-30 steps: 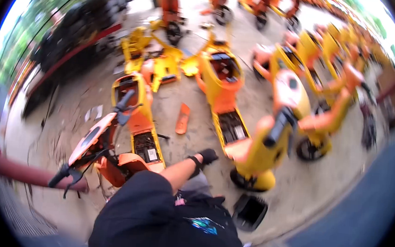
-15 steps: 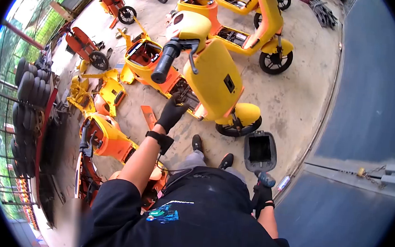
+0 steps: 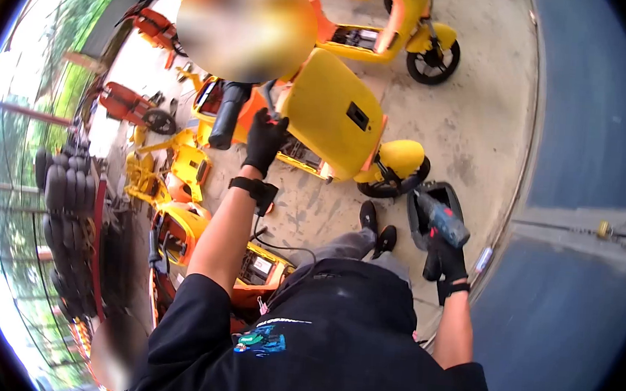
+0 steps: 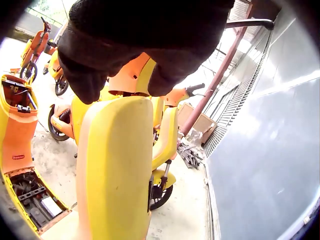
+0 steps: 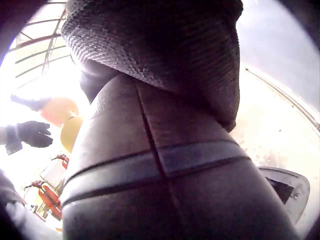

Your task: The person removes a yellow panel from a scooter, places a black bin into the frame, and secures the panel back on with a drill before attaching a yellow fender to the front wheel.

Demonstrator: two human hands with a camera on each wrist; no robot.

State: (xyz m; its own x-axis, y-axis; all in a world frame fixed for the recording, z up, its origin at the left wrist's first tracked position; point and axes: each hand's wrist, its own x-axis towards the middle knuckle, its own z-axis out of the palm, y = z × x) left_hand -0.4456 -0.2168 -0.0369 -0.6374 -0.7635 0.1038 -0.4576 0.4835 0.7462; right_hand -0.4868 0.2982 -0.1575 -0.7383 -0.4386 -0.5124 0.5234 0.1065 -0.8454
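My left hand (image 3: 264, 144), in a black glove, is beside the handlebar grip (image 3: 227, 115) and brake lever of a yellow-and-orange scooter. Its fingers are loosely bent with nothing between them; in the left wrist view they hang above the yellow front panel (image 4: 120, 165). My right hand (image 3: 446, 257), also gloved, grips a cordless drill (image 3: 447, 224), which points away from my body, over a dark plastic tub (image 5: 299, 186) on the floor. In the right wrist view the drill's large body (image 5: 160, 200) fills the middle below the glove (image 5: 155, 40).
Another partly stripped scooter (image 3: 256, 264) stands at my left, with yellow panels (image 3: 190, 167) lying beyond it. More scooters (image 3: 433, 47) stand ahead. A blue-grey metal gate (image 3: 589, 144) runs along the right. Stacked black seats (image 3: 67, 191) line the left side.
My view has swung to the right, toward the nearer scooter. My left hand has come up to its handlebar. The right hand has lifted the drill forward over the tub.
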